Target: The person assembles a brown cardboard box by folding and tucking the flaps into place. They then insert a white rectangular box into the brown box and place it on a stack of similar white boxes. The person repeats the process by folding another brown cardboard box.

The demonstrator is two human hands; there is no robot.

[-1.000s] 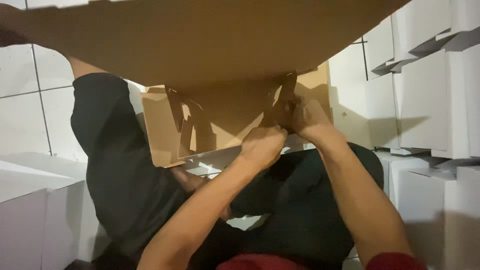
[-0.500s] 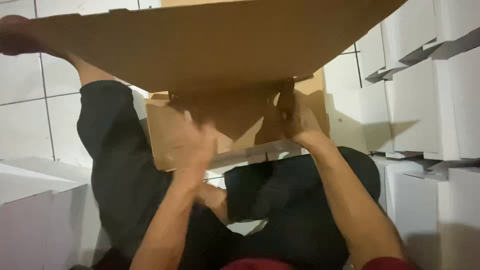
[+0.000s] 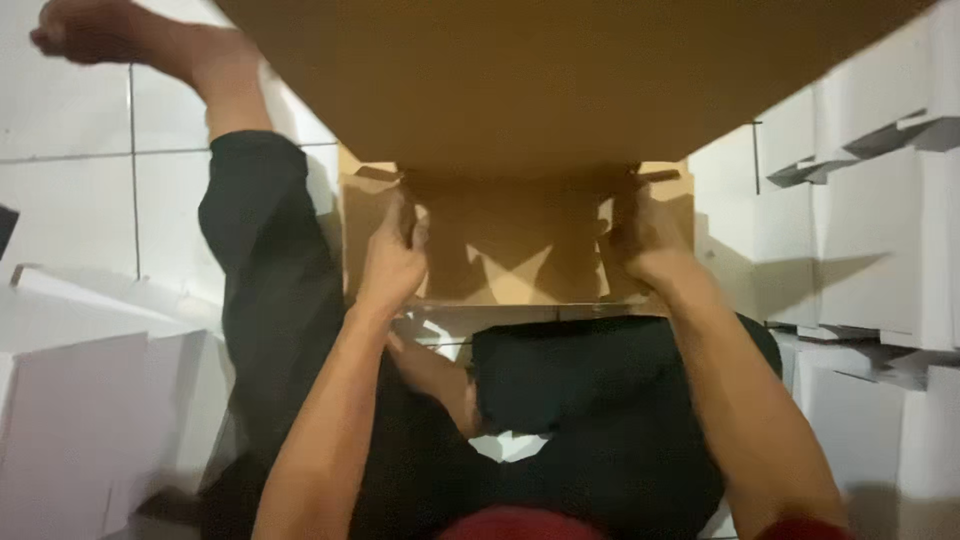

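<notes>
A brown cardboard box (image 3: 520,250) rests on my lap, its wide lid flap (image 3: 560,70) standing up and filling the top of the view. My left hand (image 3: 393,260) grips the box's left side wall, fingers curled over its edge. My right hand (image 3: 645,240) holds the right side wall the same way. Both hands sit at the box's inner corners, where small tabs stick up. I sit on the floor in dark trousers (image 3: 290,330) with my legs spread.
Stacks of folded white boxes (image 3: 870,240) line the right side. More flat white cardboard (image 3: 90,400) lies at the left. White floor tiles (image 3: 80,200) show at the upper left, where my bare foot (image 3: 100,35) stretches out.
My left hand moved from beside the right hand across to the box's left wall. The box turned square to me and its lid flap swung up closer to the camera.
</notes>
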